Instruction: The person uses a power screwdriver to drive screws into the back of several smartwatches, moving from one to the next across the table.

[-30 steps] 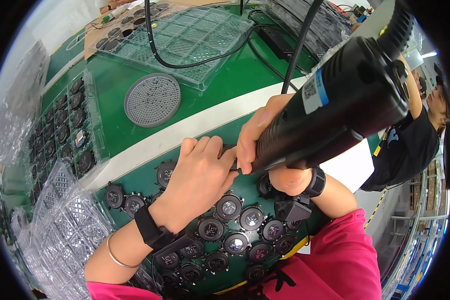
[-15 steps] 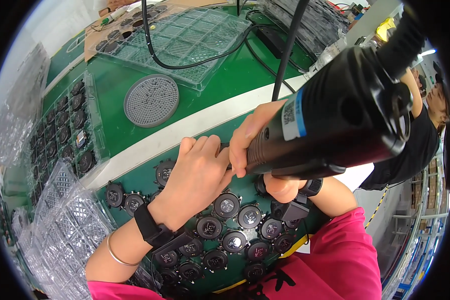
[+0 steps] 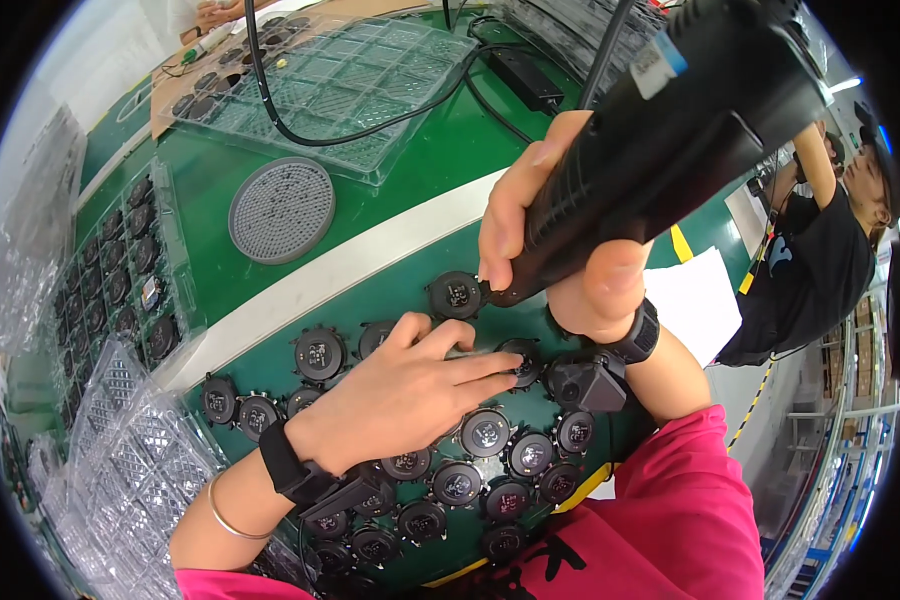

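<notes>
My right hand (image 3: 570,250) is closed round a black electric screwdriver (image 3: 650,160), its narrow end pointing down to the left. A round black watch (image 3: 456,295) without straps sits right at my right fingertips and the tool's narrow end; whether they touch it, I cannot tell. Palm down, my left hand (image 3: 400,385) has its fingers apart, and two stretched fingers reach onto another watch (image 3: 523,362). More such watch bodies (image 3: 485,433) lie face up in loose rows below and around my left hand, which covers some of them.
A round grey perforated tray (image 3: 282,210) lies beyond the white strip (image 3: 350,260). Clear plastic trays (image 3: 370,80) are behind it; another (image 3: 185,290) at left holds several watches. Stacked clear trays (image 3: 130,470) stand near my left arm. A black cable (image 3: 280,120) crosses the back. A co-worker (image 3: 820,260) is at right.
My left hand has left the tool's tip, moving nearer and to the right with its fingers spread over a watch. My right hand has raised and tilted the electric screwdriver, uncovering a watch at its tip.
</notes>
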`<state>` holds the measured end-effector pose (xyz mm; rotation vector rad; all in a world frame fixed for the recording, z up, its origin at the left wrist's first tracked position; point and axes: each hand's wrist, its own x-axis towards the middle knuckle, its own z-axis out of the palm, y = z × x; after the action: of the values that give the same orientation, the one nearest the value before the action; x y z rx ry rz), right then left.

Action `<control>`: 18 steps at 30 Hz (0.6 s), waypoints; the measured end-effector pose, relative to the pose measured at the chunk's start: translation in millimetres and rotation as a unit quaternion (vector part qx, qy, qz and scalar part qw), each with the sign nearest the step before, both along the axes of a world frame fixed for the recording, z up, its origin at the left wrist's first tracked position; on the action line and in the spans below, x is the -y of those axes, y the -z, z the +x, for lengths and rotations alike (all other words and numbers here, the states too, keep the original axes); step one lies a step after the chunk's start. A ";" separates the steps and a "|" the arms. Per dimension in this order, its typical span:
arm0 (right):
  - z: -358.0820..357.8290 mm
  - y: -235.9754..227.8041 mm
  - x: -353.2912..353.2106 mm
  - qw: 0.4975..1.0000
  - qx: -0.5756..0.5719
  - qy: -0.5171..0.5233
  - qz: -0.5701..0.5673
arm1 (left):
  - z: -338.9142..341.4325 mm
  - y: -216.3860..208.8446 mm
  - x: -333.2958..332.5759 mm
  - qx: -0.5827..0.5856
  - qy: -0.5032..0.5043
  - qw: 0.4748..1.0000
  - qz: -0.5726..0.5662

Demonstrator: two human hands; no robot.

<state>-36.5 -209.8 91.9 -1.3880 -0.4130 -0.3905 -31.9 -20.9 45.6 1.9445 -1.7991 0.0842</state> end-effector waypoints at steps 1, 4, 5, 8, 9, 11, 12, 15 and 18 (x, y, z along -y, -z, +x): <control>0.2 2.1 -0.4 1.000 0.001 -0.001 -0.005 | 0.7 -0.9 -2.1 0.037 -0.005 0.999 0.020; 1.1 7.9 -3.4 1.000 -0.002 -0.003 -0.015 | 8.0 -5.2 -8.8 0.067 -0.018 0.996 0.051; 0.8 9.0 -4.9 1.000 -0.001 -0.001 -0.014 | 12.0 -7.2 -10.7 0.063 -0.025 0.996 0.062; 0.2 9.0 -6.8 1.000 0.001 0.002 -0.013 | 16.1 -7.8 -13.1 0.056 -0.035 0.995 0.072; 0.7 7.8 -4.8 0.999 0.010 0.010 -0.030 | 16.5 -7.6 -13.4 0.055 -0.037 0.995 0.071; 3.3 4.3 0.0 0.997 0.027 0.026 -0.065 | 17.0 -6.7 -14.4 0.052 -0.037 0.996 0.069; 6.6 2.5 2.6 0.997 0.025 0.027 -0.066 | 17.8 -5.5 -15.3 0.039 -0.041 0.996 0.065; 18.8 -13.4 18.9 0.987 0.145 -0.018 0.069 | 20.3 -4.6 -13.9 0.012 -0.037 0.998 0.048; 36.2 -31.4 46.9 0.971 0.167 -0.110 0.131 | 21.3 -6.2 -13.8 -0.020 -0.045 0.998 0.038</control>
<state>-0.3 -256.7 123.3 -1.0074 -0.7581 -0.4793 -10.7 -7.2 51.8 2.0646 -1.7133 0.0074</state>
